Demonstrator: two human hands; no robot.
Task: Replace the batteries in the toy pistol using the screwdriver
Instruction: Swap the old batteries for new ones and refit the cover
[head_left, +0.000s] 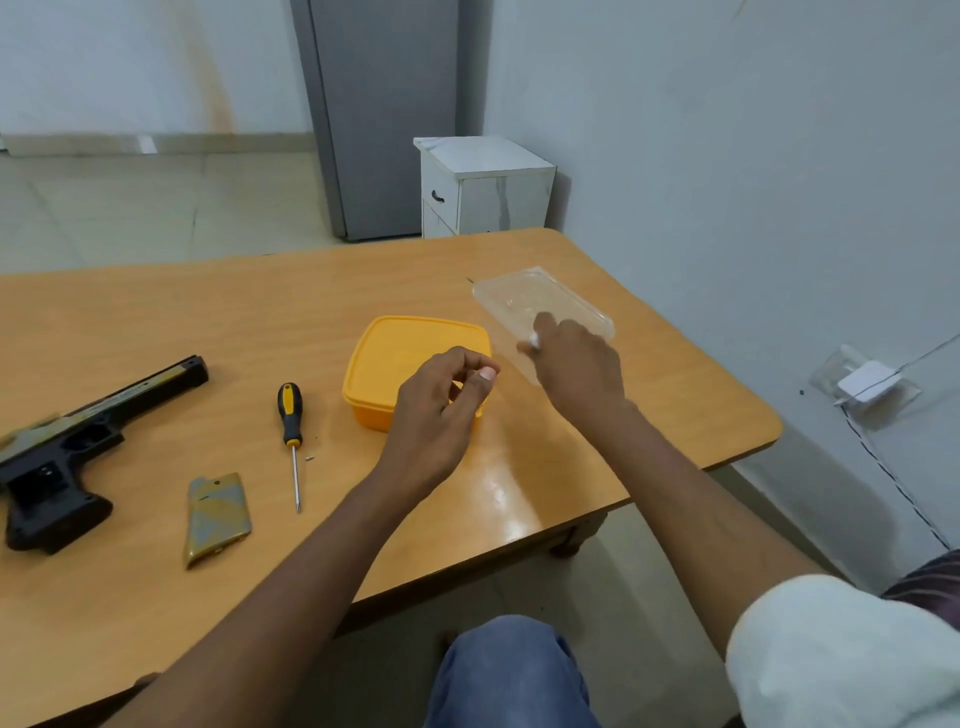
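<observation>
The black and gold toy pistol (62, 457) lies on its side at the table's left edge, its grip compartment uncovered. Its gold battery cover (218, 517) lies loose beside it. A yellow-and-black screwdriver (291, 421) lies to the right, tip toward me, with a tiny screw (309, 458) next to its shaft. My left hand (441, 410) hovers over the near right corner of a yellow plastic box (405, 353), fingers curled, nothing visible in them. My right hand (576, 369) grips the near edge of a clear plastic lid (535, 296), held tilted above the table.
The wooden table (208, 312) has a rounded right corner close to the wall. A white cabinet (483, 187) stands behind the table. A white charger (867, 387) with a cable is plugged into the wall at right. My knee shows below the table edge.
</observation>
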